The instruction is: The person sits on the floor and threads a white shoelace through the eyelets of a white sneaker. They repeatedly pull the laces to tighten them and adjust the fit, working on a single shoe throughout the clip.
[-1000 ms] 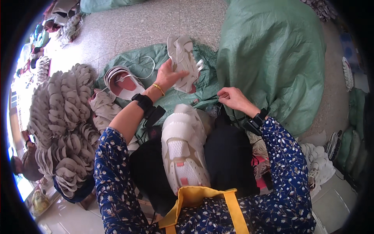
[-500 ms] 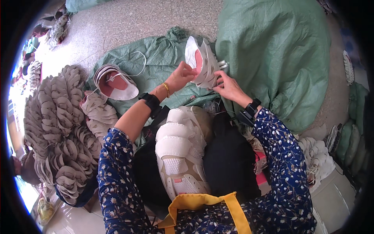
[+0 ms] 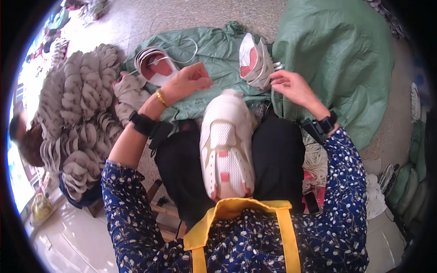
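1. White shoe [image 3: 226,150]: rests on the lap, toe pointing away.
2. Left hand [image 3: 189,82]: beyond the shoe's toe, leftward; fingers loosely curled, holding nothing.
3. Right hand [image 3: 291,86]: rightward; fingers pinch a shoe upper [image 3: 256,61] over the green sack [image 3: 214,50].

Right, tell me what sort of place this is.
Probably a small shoe-making workshop where work is done by hand on the floor. A white shoe lies on the person's lap, the right hand holds a shoe upper, and stacks of soles pile up at the left.

Shoe workshop: stacked shoe uppers [image 3: 75,113] piled on floor, green sacks [image 3: 337,59], half-made white shoe [image 3: 226,150] on lap.
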Demonstrator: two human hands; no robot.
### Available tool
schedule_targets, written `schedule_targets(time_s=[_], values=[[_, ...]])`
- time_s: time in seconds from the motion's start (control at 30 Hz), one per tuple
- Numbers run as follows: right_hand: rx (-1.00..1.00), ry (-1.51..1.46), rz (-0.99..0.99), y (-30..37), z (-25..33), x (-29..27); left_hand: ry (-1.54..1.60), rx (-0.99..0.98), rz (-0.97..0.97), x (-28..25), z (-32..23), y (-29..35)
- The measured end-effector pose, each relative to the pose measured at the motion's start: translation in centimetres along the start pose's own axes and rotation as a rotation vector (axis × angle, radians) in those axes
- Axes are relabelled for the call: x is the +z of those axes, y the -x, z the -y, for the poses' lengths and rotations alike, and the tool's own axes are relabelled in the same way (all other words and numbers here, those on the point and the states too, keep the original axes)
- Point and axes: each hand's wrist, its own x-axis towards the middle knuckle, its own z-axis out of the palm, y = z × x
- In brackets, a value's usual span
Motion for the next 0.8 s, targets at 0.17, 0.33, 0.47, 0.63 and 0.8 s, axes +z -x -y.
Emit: schedule_targets(time_s=[0.17, 0.33, 0.47, 0.63, 0.8], values=[[-0.163, 0.038, 0.032, 5.1, 8.9, -0.3, -0.185, 0.078, -0.116, 0.9, -4.9, 8.8], [-0.621, 0.34, -0.057, 11.7, 16.0, 3.8, -0.331, 0.15, -0.28, 9.1, -9.8, 15.3], [-0.733, 0.474, -0.09, 15.3, 16.2, 6.8, -0.55, 0.391, -0.545, 16.3, -10.2, 17.5], [-0.81, 0.66, -0.196, 18.7, 15.3, 9.1, -0.627, 0.335, -0.784, 21.6, -9.3, 19.5], [-0.778, 0.764, -0.218, 19.8, 14.0, 9.9, -0.725, 0.333, -0.881, 23.1, -8.5, 19.3]])
